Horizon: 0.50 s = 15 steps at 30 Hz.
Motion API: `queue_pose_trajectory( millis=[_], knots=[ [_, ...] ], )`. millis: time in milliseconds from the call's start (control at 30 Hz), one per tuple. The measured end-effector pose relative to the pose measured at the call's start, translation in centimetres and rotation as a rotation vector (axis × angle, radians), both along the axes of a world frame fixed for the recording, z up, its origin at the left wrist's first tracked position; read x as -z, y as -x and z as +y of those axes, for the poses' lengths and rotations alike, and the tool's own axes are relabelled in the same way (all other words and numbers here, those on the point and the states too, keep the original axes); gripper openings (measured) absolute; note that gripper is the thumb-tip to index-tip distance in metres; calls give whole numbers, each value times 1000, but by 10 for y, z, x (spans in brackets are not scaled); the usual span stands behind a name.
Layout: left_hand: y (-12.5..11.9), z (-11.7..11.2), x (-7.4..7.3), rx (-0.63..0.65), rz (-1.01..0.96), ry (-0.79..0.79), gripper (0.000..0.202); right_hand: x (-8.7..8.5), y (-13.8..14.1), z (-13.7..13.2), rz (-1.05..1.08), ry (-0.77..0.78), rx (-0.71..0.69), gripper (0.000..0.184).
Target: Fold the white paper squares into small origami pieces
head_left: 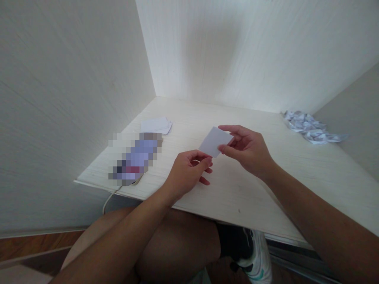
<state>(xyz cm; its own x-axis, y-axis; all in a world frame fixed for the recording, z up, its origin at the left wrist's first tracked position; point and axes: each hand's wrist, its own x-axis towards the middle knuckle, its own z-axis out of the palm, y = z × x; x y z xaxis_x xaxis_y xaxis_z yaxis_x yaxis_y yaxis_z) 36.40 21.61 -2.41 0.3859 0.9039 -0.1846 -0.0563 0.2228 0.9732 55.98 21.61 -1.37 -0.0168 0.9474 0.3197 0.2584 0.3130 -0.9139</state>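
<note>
A small white square of paper [213, 141] is held above the white desk [266, 189], tilted on a corner. My left hand [186, 171] pinches its lower left corner between thumb and fingers. My right hand [247, 150] grips its right edge, thumb below and fingers on top. Both hands hover over the middle of the desk, close together.
A small stack of white paper sheets [156, 125] lies at the back left. A blurred-out object [136, 157] with a cable sits at the left edge. A heap of folded or crumpled paper pieces [310, 128] lies at the back right. White walls enclose the desk.
</note>
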Motion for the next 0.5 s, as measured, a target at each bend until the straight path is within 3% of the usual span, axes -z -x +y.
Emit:
queue_pose_trajectory(
  millis=[500],
  knots=[
    [-1,1,2,-47,-1,-2,10,3,0,1,-14,-12,-19,50]
  ],
)
